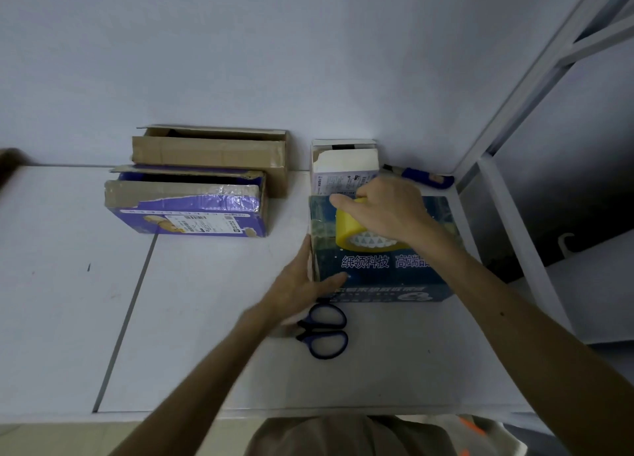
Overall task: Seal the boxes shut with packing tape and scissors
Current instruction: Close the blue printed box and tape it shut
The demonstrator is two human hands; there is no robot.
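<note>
Right hand grips yellow packing tape roll on top of dark blue printed cardboard box. Left hand flat, fingers straight, braces box's left side. Blue-handled scissors lie on white table just in front.

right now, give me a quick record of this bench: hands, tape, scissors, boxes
right hand: grips tape roll on top of blue box
left hand: flat against blue box's left side
scissors: lying on table in front of blue box, not held
other boxes: purple box, brown box, white box, tops gaping
</note>
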